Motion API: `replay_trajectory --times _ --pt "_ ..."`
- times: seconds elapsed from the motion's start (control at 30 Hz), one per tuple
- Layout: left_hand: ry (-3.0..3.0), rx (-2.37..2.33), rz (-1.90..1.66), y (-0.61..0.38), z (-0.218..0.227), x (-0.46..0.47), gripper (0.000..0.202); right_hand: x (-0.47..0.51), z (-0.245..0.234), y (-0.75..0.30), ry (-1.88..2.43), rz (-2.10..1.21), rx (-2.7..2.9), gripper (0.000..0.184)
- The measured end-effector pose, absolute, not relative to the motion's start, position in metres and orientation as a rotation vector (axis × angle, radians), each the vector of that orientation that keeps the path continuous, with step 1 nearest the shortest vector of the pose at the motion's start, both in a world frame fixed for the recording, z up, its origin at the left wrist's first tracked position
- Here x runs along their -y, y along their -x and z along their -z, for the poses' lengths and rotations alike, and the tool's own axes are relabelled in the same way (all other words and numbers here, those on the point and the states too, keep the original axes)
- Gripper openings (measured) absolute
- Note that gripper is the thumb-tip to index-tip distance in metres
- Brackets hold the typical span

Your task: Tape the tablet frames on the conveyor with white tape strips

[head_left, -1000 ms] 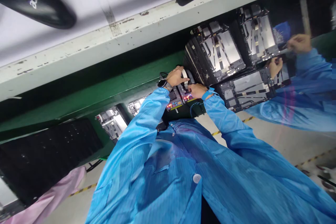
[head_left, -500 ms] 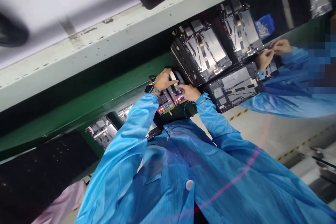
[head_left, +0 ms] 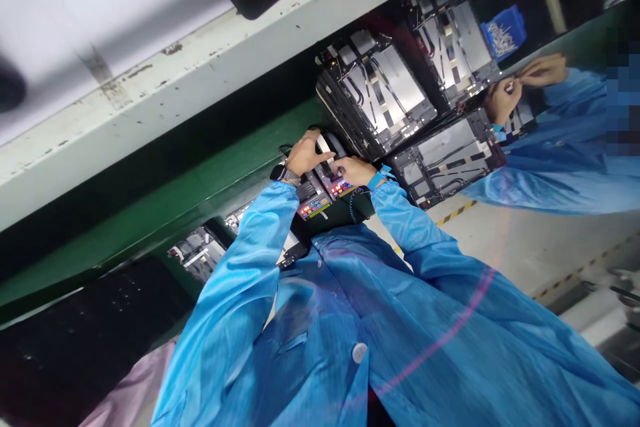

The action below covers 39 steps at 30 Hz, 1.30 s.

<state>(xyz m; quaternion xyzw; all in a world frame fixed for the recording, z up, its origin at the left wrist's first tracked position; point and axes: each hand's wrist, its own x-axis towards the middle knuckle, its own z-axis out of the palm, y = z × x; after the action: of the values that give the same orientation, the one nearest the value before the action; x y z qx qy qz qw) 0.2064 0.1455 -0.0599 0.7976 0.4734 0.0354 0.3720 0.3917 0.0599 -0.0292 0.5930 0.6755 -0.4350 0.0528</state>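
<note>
Machine [head_left: 336, 184] with a lit red display, gray and boxy, on a green bench [head_left: 280, 135] just to the left of a tall stack of electronic panels [head_left: 387, 90]. A pale, curved roll [head_left: 323, 145] shows at the end of the machine farthest from the wearer. The wearer's left hand [head_left: 304, 153], on the side away from the stack, lies over the machine by the roll, fingers bent down and thumb stretched out apart from them; what it grips, if anything, is hidden. The right hand [head_left: 354, 171], between the machine and the near side of the stack, has curled fingers with the tips close together at the machine; I cannot tell whether they pinch something. A blue strap [head_left: 381, 175] circles that wrist, and a dark watch [head_left: 278, 173] the other.

A second machine [head_left: 311, 197] with a similar lit panel stands farther left of the stack. Nearer the wearer than the stack, a coiled blue cord [head_left: 355, 205] hangs below the right hand. Another panel [head_left: 453, 43] is right of the stack, and beyond that a blue bin [head_left: 504, 32] holds small pale pieces. Also right of the stack, a co-worker's hands [head_left: 504, 105] meet at the fingertips
</note>
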Motion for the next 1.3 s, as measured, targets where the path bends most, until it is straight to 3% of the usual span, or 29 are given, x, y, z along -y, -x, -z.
replay_trajectory --times 0.53,1.3 --pt "-2.048 -1.205 -0.085 -0.207 0.056 -0.145 0.082 -0.056 0.019 -0.387 -1.734 1.141 -2.033 0.039" --pt "-2.060 -1.194 -0.106 -0.207 0.062 -0.146 0.083 -0.072 0.018 -0.371 -1.549 1.206 -1.934 0.027"
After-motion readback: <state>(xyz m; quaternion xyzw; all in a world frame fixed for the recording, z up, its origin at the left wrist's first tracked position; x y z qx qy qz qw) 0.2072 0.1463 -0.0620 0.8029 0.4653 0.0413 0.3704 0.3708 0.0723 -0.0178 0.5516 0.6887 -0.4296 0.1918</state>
